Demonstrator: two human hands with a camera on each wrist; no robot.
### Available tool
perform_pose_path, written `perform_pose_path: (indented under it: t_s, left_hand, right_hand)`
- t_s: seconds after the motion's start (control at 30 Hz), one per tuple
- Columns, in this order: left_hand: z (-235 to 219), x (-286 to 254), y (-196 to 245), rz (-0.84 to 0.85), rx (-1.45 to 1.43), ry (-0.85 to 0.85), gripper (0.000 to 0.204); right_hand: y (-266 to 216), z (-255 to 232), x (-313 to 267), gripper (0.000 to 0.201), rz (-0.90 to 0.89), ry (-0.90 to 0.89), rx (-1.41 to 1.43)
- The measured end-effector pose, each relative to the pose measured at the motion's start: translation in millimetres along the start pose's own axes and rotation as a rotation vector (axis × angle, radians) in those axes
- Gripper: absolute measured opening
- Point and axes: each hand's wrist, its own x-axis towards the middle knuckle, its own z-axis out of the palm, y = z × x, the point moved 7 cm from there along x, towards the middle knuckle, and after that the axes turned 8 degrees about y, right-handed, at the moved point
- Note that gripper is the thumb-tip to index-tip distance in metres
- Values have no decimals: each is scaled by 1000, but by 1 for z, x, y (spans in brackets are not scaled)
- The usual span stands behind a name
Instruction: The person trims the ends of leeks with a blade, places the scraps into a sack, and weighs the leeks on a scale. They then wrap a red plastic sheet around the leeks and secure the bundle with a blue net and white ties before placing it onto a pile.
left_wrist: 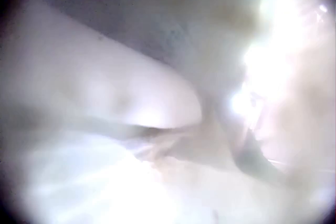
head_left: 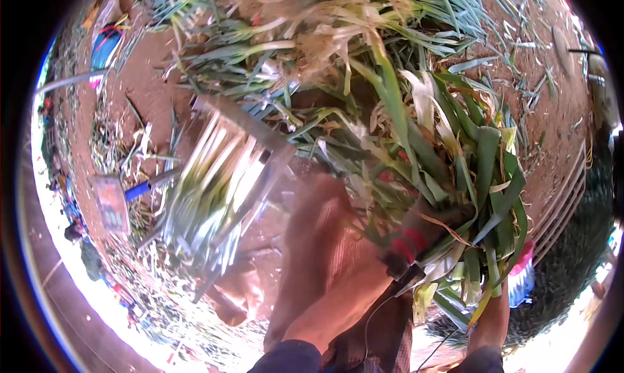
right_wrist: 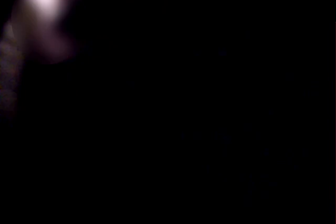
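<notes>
In the head view a thick bunch of green onions [head_left: 487, 171] stands in front of me, its green leaves drooping at the right. My left hand [head_left: 445, 218], a red band at its wrist, grips the bunch from the left, partly covered by leaves. My right forearm comes up from below into the lower leaves, which hide the right hand. A blurred finger [left_wrist: 131, 87] lies across pale material in the left wrist view. The right wrist view is nearly black, with only a blurred fingertip [right_wrist: 44, 16] at its upper left.
A large pile of green onions [head_left: 273, 48] with pale roots lies ahead. At left, more stalks [head_left: 211, 171] lie by a metal frame [head_left: 247, 122], near a display box [head_left: 110, 204] on a blue post [head_left: 136, 191]. Leaf scraps litter the brown ground [head_left: 153, 80]. A cable trails from my left wrist.
</notes>
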Motion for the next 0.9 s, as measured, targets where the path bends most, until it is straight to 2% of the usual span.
perform_pose_path:
  t_s: [0.03,0.07,0.13,0.27,0.4,0.53,0.67,0.7,0.73,0.8,0.83,0.87,0.9]
  left_hand:
    - [4,-18,8,7,116,31,55]
    - [7,-29,12,25,94,43,55]
    - [11,-47,-3,-36,174,93,84]
    - [29,-94,-1,65,-157,84,70]
    - [27,-124,-22,146,-233,109,50]
    - [19,-146,-49,228,-218,221,41]
    - [10,-181,-32,226,-67,231,36]
    - [9,-192,-22,301,-108,234,36]
    - [5,-196,-26,307,-111,221,36]
    - [-3,-195,-49,201,-7,164,34]
    - [3,-209,-27,311,-104,220,36]
    - [-3,-216,-26,320,-102,208,36]
    - [-14,-234,-12,634,468,310,31]
  right_hand:
    - [-14,-12,-6,60,-7,-6,-6]
    - [-28,-21,-7,60,-20,-15,-11]
    - [-49,-32,-10,60,-46,-40,-18]
    - [-76,-38,-12,60,-86,-116,-38]
    - [-87,-27,-21,60,-115,-212,-50]
    - [-90,-15,-38,60,-129,-291,-65]
    - [-90,-12,-64,60,-134,-359,-90]
    - [-91,-8,-72,60,-143,-377,-102]
    - [-90,-7,-77,60,-142,-392,-104]
    - [-94,5,-92,60,-150,-454,-121]
    - [-95,9,-100,60,-154,-486,-129]
    - [-95,12,-107,60,-161,-512,-131]
    - [-97,18,-117,60,-168,-544,-133]
